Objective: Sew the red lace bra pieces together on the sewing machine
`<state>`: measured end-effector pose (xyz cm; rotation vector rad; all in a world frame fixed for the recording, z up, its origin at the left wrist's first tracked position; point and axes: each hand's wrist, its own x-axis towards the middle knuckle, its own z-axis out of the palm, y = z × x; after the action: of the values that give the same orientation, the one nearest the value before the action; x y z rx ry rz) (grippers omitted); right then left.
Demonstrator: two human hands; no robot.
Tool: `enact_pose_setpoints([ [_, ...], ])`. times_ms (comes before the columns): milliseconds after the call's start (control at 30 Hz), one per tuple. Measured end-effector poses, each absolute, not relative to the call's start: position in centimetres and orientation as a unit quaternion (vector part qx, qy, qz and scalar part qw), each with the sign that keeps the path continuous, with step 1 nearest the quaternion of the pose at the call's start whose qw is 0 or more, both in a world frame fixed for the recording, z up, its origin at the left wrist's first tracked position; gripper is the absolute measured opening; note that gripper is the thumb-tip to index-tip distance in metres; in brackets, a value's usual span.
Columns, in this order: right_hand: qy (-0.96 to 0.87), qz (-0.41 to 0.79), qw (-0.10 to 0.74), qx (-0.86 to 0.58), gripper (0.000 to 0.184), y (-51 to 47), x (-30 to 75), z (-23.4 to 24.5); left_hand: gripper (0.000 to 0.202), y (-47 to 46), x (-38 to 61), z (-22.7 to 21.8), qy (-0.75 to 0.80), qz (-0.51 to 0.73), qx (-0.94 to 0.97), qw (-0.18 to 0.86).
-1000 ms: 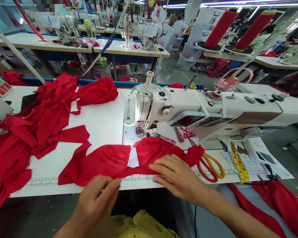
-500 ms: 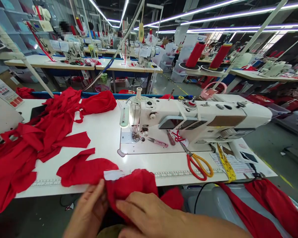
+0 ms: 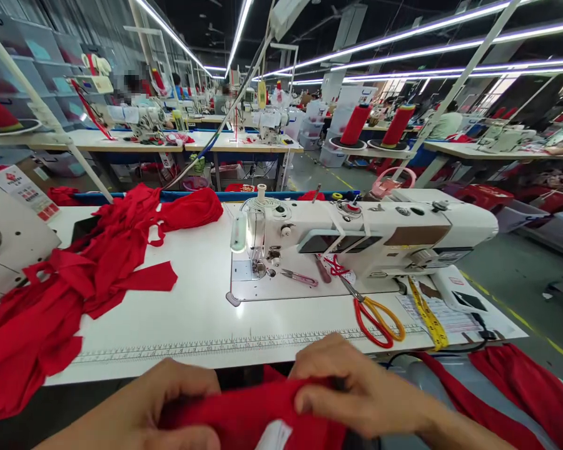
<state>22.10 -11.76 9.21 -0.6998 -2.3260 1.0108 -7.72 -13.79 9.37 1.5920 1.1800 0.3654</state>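
Both my hands are below the front edge of the white sewing table (image 3: 178, 312), closed on a red fabric piece (image 3: 244, 419) with a white label on it. My left hand (image 3: 169, 406) grips its left part in a fist. My right hand (image 3: 356, 394) pinches its top edge on the right. The fabric piece is off the table, near my lap. A white sewing machine (image 3: 356, 234) stands on the table beyond my hands.
A heap of red fabric (image 3: 75, 281) covers the table's left side. Red-and-yellow scissors (image 3: 378, 315), a yellow tape measure (image 3: 426, 312), small snips (image 3: 298, 276) lie by the machine. More red cloth (image 3: 507, 387) hangs at the right. Other sewing stations stand behind.
The red piece lay flat on the table under my hands a second ago. I have pulled it off the front edge toward me and both hands now grip it below the table.
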Motion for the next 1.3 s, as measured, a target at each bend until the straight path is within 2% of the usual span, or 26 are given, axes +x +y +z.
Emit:
enact_pose_setpoints([
  [33, -0.862, 0.318, 0.266, -0.290, 0.030, -11.4, 23.4, 9.6, 0.041, -12.5, -8.4, 9.5, 0.485, 0.124, 0.707, 0.500],
  [67, -0.874, 0.241, 0.274, -0.320, 0.023, -10.9, 24.7, 10.0, 0.040, -11.2, -9.2, 9.6, 0.483, 0.124, 0.760, 0.416],
  [133, -0.884, 0.013, 0.296, -0.361, 0.014, -9.8, 26.9, 10.6, 0.034, -8.7, -11.0, 9.5, 0.475, 0.198, 0.838, 0.181],
  [200, -0.871, -0.158, 0.293, -0.362, 0.015, -8.9, 28.3, 10.3, 0.028, -7.2, -12.8, 8.9, 0.451, 0.262, 0.850, -0.075],
  [267, -0.870, -0.227, 0.270, -0.345, 0.028, -8.7, 28.7, 9.0, 0.029, -6.9, -13.9, 7.5, 0.407, 0.246, 0.849, -0.231],
  [333, -0.883, -0.221, 0.230, -0.345, 0.032, -9.4, 28.2, 6.7, 0.035, -7.6, -14.3, 5.4, 0.376, 0.203, 0.858, -0.285],
  [433, -0.898, -0.135, 0.187, -0.376, 0.023, -10.9, 26.5, 3.3, 0.040, -9.4, -13.3, 2.1, 0.364, 0.170, 0.893, -0.204],
  [467, -0.896, -0.103, 0.198, -0.383, 0.023, -11.1, 25.9, 2.5, 0.046, -10.0, -12.6, 1.3, 0.366, 0.181, 0.900, -0.155],
  [600, -0.886, -0.008, 0.280, -0.370, 0.036, -9.9, 23.6, 1.0, 0.043, -10.3, -7.8, -0.1, 0.349, 0.313, 0.883, 0.008],
  [700, -0.894, 0.063, 0.263, -0.357, 0.027, -7.9, 21.9, 0.3, 0.045, -8.8, -3.7, -1.0, 0.297, 0.339, 0.888, 0.090],
  [767, -0.887, 0.101, 0.246, -0.379, 0.020, -7.1, 21.4, -0.5, 0.038, -7.8, -2.1, -2.1, 0.333, 0.298, 0.890, 0.093],
  [933, -0.863, 0.144, 0.240, -0.420, 0.031, -7.6, 21.7, -1.7, 0.049, -6.9, -2.3, -3.9, 0.404, 0.233, 0.877, 0.119],
  [1000, -0.863, 0.152, 0.243, -0.417, 0.031, -7.8, 22.0, -1.3, 0.046, -7.0, -2.4, -3.4, 0.400, 0.244, 0.876, 0.116],
  [1133, -0.874, 0.134, 0.253, -0.391, 0.019, -7.2, 21.8, 0.0, 0.028, -7.0, -1.3, -2.1, 0.383, 0.328, 0.856, 0.114],
  [1300, -0.909, 0.064, 0.167, -0.376, 0.019, -6.6, 21.2, -0.6, 0.019, -6.8, -0.8, -2.2, 0.363, 0.362, 0.842, 0.171],
])
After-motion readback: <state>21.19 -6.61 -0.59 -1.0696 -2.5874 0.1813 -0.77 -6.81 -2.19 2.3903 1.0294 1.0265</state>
